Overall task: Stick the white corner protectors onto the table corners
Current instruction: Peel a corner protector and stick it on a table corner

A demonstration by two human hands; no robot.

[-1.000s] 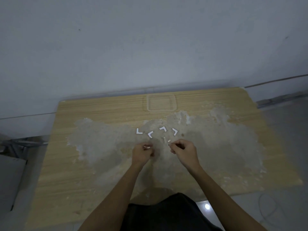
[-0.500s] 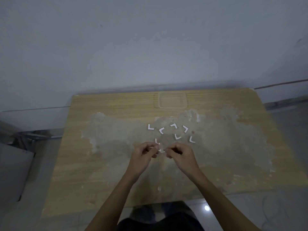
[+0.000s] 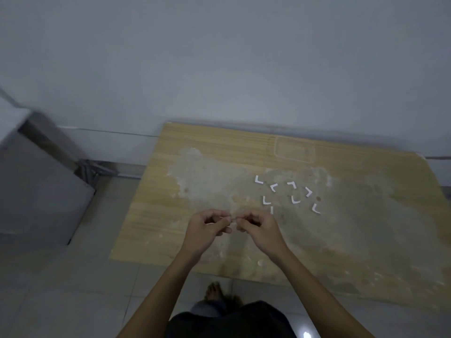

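Observation:
A low wooden table [image 3: 156, 215] with a worn, whitish patch fills the middle and right of the head view. Several white L-shaped corner protectors [image 3: 294, 200] lie loose on it, right of centre. My left hand [image 3: 207, 230] and my right hand [image 3: 261, 230] meet fingertip to fingertip above the table's left half. Between them they pinch one small white corner protector [image 3: 233, 221], mostly hidden by the fingers. The table's near left corner [image 3: 111, 257] and far left corner [image 3: 167, 124] are in view and bare.
A grey cabinet [image 3: 36, 191] stands on the floor to the left of the table, with a metal frame [image 3: 97, 169] behind it. A white wall rises behind the table. My bare foot [image 3: 214, 292] is on the tiled floor by the near edge.
The view has swung left, so the table now sits to the right and the cabinet shows. My hands stay together on the small protector and have drifted left of the loose pile.

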